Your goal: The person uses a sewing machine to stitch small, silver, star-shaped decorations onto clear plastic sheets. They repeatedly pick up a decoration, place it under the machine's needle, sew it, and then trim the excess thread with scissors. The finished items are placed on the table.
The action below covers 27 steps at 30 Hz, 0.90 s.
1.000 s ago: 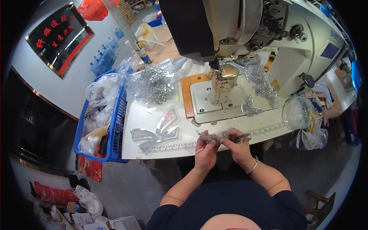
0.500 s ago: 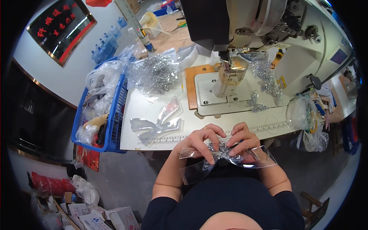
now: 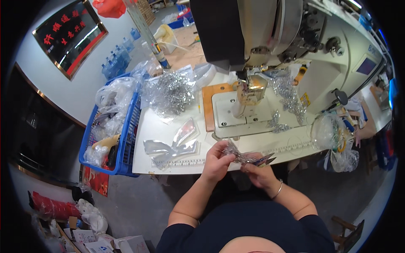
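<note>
A glittery silver decorative piece (image 3: pixel 236 152) is held just over the table's front edge. My left hand (image 3: pixel 216 163) is closed on its left end, thumb pressed on top. My right hand (image 3: pixel 260 175) is closed round a small pair of scissors (image 3: pixel 265 160), whose blades point to the right. The right fingers are close to the silver piece; whether they touch it I cannot tell. On the table to the left lie clear plastic bow-shaped pieces (image 3: pixel 173 145). A silver butterfly ornament (image 3: pixel 277 123) rests right of the sewing machine's plate.
The sewing machine (image 3: pixel 249 92) stands beyond my hands. A heap of silver ornaments (image 3: pixel 175 90) on plastic is at the back left, with more ornaments (image 3: pixel 291 97) at the right. A blue basket (image 3: pixel 130 126) of plastic bags adjoins the table's left side. A ruler strip (image 3: pixel 185 163) runs along the front edge.
My hands have moved up toward the table edge. The clear bow with silver trim, spread between both hands before, no longer shows spread out. Scissors now show in my right hand.
</note>
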{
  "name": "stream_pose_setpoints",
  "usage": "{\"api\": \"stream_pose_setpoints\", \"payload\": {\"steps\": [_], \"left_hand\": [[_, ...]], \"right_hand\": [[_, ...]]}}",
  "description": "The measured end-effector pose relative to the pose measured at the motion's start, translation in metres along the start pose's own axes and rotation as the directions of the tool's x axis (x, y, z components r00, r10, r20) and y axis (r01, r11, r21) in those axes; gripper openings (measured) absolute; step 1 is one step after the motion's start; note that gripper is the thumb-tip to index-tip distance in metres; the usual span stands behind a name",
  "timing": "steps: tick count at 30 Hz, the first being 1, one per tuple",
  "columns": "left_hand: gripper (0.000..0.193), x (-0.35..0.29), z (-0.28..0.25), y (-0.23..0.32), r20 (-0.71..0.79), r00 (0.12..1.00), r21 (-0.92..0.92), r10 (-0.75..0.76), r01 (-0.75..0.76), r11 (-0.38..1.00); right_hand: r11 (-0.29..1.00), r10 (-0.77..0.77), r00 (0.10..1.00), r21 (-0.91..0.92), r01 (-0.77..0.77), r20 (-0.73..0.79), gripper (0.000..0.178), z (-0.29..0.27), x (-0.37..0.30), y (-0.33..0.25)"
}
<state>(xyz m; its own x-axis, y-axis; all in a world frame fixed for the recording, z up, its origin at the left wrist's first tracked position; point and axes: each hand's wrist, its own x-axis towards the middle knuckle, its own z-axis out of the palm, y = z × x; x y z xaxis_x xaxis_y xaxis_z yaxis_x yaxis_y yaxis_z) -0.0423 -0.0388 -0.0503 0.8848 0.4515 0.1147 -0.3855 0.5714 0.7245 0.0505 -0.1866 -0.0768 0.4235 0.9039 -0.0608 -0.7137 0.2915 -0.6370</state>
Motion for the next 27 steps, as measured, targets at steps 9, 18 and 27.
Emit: {"api": "stream_pose_setpoints", "payload": {"steps": [9,18,27], "left_hand": [[0.031,0.01,-0.011,0.056,-0.096,0.977,0.521,-0.191,0.213,0.827],[0.024,0.003,0.046,0.065,0.248,0.92,0.946,0.304,-0.298,0.129],[0.034,-0.004,0.035,0.031,0.124,0.94,0.901,0.317,-0.24,0.361]], "right_hand": [[0.59,-0.528,0.832,-0.779,0.213,-0.171,0.017,-0.011,-0.025,-0.035],[0.259,-0.484,0.834,-0.867,0.426,0.265,0.017,0.056,-0.006,-0.064],[-0.468,-0.431,0.602,-0.737,0.487,0.672,0.032,0.062,0.005,-0.056]]}}
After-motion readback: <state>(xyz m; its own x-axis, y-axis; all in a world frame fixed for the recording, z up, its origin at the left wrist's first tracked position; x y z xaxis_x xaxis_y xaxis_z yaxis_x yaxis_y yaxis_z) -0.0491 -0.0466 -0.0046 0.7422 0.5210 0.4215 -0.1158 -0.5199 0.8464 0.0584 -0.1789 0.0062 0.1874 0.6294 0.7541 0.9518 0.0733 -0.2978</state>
